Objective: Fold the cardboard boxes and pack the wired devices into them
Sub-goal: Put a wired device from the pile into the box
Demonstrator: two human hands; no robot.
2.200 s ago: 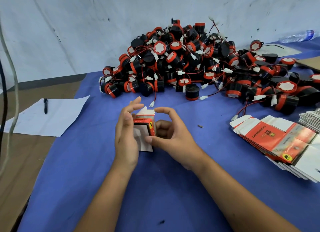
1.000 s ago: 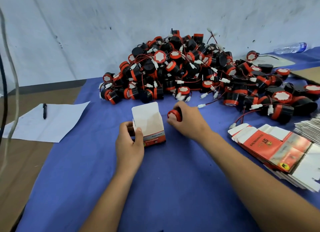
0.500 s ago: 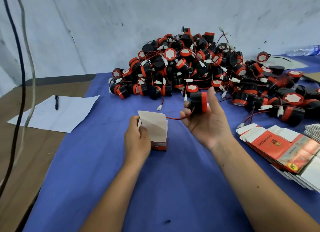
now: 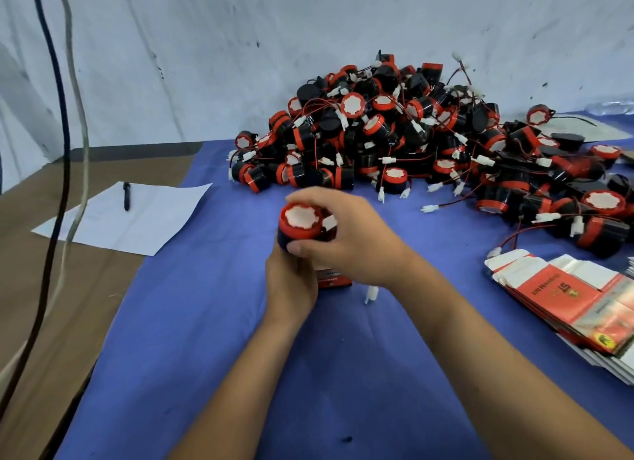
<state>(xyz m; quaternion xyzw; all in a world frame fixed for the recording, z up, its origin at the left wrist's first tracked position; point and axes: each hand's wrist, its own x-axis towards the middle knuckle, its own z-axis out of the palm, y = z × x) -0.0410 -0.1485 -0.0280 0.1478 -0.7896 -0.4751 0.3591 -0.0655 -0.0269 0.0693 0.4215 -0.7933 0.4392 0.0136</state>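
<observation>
My right hand (image 4: 346, 233) is curled round one wired device (image 4: 302, 224), thumb under its dark body and fingers arched over the far side, its red cap with the white centre facing up at me; it sits right above the folded box (image 4: 334, 281), of which I see only a red lower edge under my wrist; my left hand (image 4: 291, 281) wraps the box's near side to steady it on the blue table (image 4: 343, 374); a white connector (image 4: 370, 294) on the lead dangles just beside the box, outside it; as I judge it, the step is seating the device in the open mouth, so I should keep the left hand firm without crushing the walls, lower the body straight and square, and tuck lead and connector in before closing the flap, since a trailing wire would likely catch; the heap of devices (image 4: 429, 140) and the flat box blanks (image 4: 576, 301) wait near on my right.
</observation>
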